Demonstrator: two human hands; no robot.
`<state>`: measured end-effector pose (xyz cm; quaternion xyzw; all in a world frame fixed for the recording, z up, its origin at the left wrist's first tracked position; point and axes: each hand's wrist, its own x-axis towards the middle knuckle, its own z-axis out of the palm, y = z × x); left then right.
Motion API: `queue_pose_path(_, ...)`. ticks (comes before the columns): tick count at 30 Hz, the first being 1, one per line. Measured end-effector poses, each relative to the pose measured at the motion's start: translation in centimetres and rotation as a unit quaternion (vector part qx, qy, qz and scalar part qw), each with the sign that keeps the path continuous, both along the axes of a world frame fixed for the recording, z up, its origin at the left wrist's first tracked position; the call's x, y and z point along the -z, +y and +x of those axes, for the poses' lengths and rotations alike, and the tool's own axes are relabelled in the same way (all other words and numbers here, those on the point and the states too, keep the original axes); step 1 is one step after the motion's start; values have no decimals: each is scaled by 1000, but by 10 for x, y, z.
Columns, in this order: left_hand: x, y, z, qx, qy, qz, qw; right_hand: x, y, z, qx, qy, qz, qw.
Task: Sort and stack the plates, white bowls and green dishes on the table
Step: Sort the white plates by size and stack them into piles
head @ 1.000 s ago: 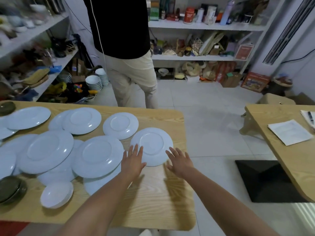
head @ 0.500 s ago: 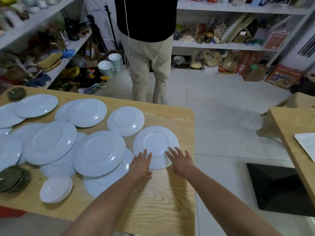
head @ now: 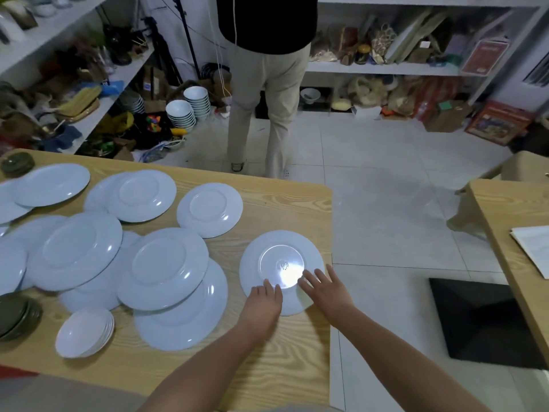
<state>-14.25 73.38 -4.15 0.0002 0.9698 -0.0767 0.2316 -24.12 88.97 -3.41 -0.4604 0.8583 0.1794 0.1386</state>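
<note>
Head view looks down on a wooden table point(head: 282, 367), with 12 o'clock taken as straight away from the wearer. One white plate point(head: 264, 251) lies flat by itself at the table's 2 o'clock corner, just short of the right edge, a bright glare across its centre. Both hands are on the near part of it. The left hand point(head: 263, 301) rests on the rim at the plate's 6 o'clock; its fingers point(head: 265, 285) seem to lie flat on the surface rather than wrapping the edge, though they are foreshortened and this is hard to judge. The right hand point(head: 326, 292) rests at the plate's 4 o'clock with fingers straight and spread, fingertips reaching the inner well, gripping nothing. At 9 o'clock from this plate sits a loose spread of overlapping plates: a large plate point(head: 162, 266) lying partly over another plate point(head: 190, 325), and a further large plate point(head: 71, 248) beyond it. Towards 11 o'clock a single smaller plate point(head: 209, 209) lies apart, with a pair of overlapped plates point(head: 142, 194) to its left. A stack of white bowls point(head: 84, 333) stands at the table's 8 o'clock, and nested green dishes point(head: 16, 315) sit at the left edge of the picture, with one more green dish point(head: 16, 163) at the far 10 o'clock corner. Beyond the table at 12 o'clock a second person point(head: 267, 99) stands on the tiled floor, beside stacks of bowls on the floor point(head: 184, 111). At 3 o'clock is a second table point(head: 505, 227) carrying paper point(head: 531, 248).
</note>
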Motion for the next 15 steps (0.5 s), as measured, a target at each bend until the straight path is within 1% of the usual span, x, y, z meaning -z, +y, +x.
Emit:
queue_pose_path(2, 11, 3, 5, 56, 50, 5, 997, 11, 15, 3, -16, 22, -16, 1000)
queue_pose_path(4, 14, 10, 9, 102, 57, 1, 993, 24, 31, 7, -35, 50, -36, 997)
queue_pose_path(5, 12, 13, 12, 125, 73, -3, 989, 27, 37, 10, -47, 58, -40, 996)
queue_pose_path(8, 12, 17, 17, 174, 102, 0, 979, 29, 50, 19, -82, 106, -37, 990)
queue_pose_path(10, 13, 15, 17, 189, 113, 8, 975, 33, 55, 20, -103, 124, -29, 987)
queue_pose_path(12, 13, 14, 17, 183, 111, 22, 977, 34, 58, 19, -118, 138, -37, 983)
queue_pose_path(15, 13, 11, 20, 142, 93, 40, 985, 33, 58, 15, -116, 140, -90, 979)
